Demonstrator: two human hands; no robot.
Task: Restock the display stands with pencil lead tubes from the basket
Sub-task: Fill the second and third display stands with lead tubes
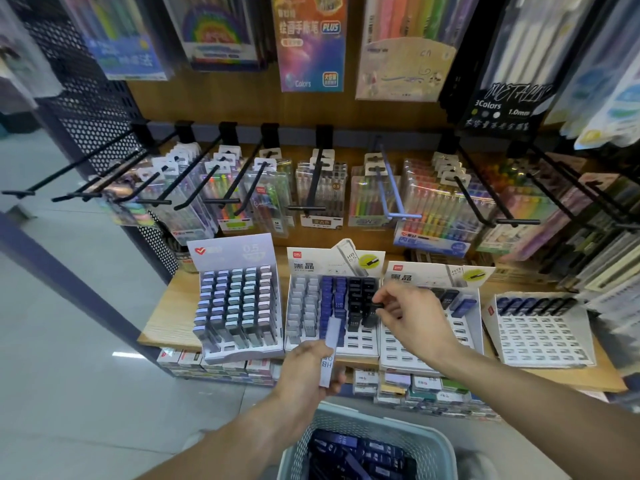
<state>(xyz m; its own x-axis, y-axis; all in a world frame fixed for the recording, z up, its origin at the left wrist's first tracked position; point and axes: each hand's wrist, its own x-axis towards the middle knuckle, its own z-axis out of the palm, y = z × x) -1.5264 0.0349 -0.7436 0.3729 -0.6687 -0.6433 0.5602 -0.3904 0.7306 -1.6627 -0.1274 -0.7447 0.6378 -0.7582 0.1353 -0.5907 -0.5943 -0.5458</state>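
My left hand grips a pale lavender lead tube marked HB, held upright in front of the middle display stand. My right hand pinches a black lead tube over the black column at that stand's right side. The stand holds grey, blue and black tubes in columns, with open slots in its lower right rows. A pale green basket at the bottom holds several dark blue tubes.
A full grey stand is on the left. Two mostly open white stands sit to the right on the wooden shelf. Black hooks with pen packs jut out above. Boxes are stacked under the shelf.
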